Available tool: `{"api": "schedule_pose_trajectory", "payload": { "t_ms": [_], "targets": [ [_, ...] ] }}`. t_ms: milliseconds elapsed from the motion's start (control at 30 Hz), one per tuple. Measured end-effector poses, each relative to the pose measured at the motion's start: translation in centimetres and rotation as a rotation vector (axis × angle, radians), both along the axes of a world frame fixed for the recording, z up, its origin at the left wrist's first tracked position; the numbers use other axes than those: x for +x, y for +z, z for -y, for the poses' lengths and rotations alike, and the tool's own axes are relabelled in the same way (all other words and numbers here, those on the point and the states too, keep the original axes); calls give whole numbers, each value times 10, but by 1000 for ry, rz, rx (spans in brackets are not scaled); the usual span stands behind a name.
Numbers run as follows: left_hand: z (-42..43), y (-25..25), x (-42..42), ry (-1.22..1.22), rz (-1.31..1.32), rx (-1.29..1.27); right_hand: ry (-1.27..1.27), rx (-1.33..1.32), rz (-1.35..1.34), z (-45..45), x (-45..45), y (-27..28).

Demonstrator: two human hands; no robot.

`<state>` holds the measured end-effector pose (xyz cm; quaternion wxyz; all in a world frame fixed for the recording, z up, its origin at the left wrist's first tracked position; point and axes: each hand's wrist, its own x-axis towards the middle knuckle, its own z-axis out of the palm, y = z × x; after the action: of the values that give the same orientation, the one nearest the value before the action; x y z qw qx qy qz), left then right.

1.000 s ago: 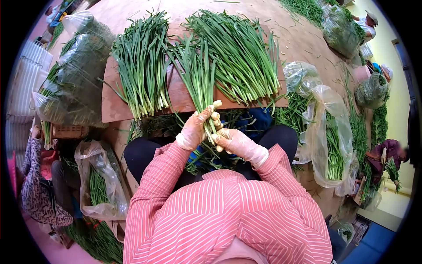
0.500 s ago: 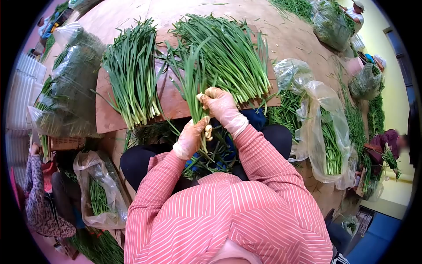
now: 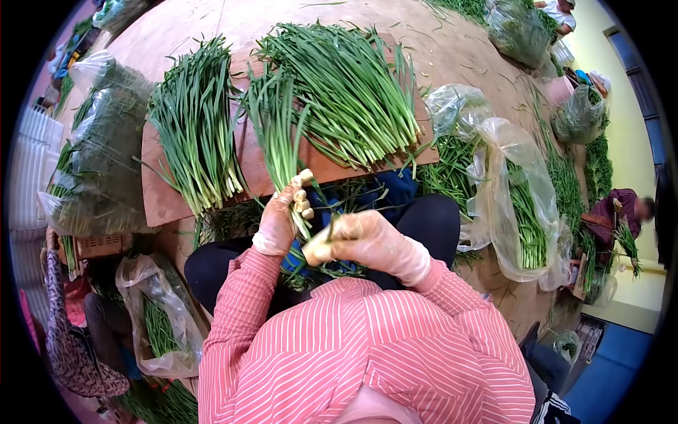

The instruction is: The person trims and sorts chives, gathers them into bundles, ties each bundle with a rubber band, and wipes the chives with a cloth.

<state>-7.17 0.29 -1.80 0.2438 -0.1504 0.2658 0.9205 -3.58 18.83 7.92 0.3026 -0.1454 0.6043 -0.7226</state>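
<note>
My left hand (image 3: 281, 218), in a stained thin glove, is wrapped round the pale stalk ends of a bunch of long green leaves (image 3: 274, 134). The bunch points away from me, its tips lying over a reddish-brown board (image 3: 244, 152). My right hand (image 3: 360, 244) is apart from the bunch, lower and to its right, blurred by motion. Its fingers are closed round a thin green strand, which is smeared too. On the board lie a leafy pile (image 3: 201, 127) at the left and a larger pile (image 3: 346, 92) at the right.
Clear plastic bags of greens stand at the left (image 3: 106, 148), lower left (image 3: 162, 318) and right (image 3: 526, 205). A seated person (image 3: 614, 219) holds greens at the far right. Another person's patterned sleeve (image 3: 67, 325) is at the left. Loose greens lie below the board.
My right hand has come away from the leaves, down toward my lap, with a green strand. My left hand still grips the bunch, tilted further left. The whole view has shifted a little.
</note>
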Motion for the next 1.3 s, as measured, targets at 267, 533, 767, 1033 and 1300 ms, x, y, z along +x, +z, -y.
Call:
{"api": "schedule_pose_trajectory", "payload": {
  "t_ms": [267,533,767,1033,1300],
  "targets": [
    [11,19,-17,234,-222,119,12,1015,-506,-46,-37,-26],
    [10,16,-20,175,-274,203,-211,1522,-505,-45,-128,-80],
    [-9,11,-6,-22,-161,-127,-353,639,-43,-27,-71,-64],
    [-18,10,2,-127,-142,-146,-173,158,279,3,-16,-78],
    [-21,-10,9,-77,-96,-225,-341,217,411,3,3,-86]
  ]
}}
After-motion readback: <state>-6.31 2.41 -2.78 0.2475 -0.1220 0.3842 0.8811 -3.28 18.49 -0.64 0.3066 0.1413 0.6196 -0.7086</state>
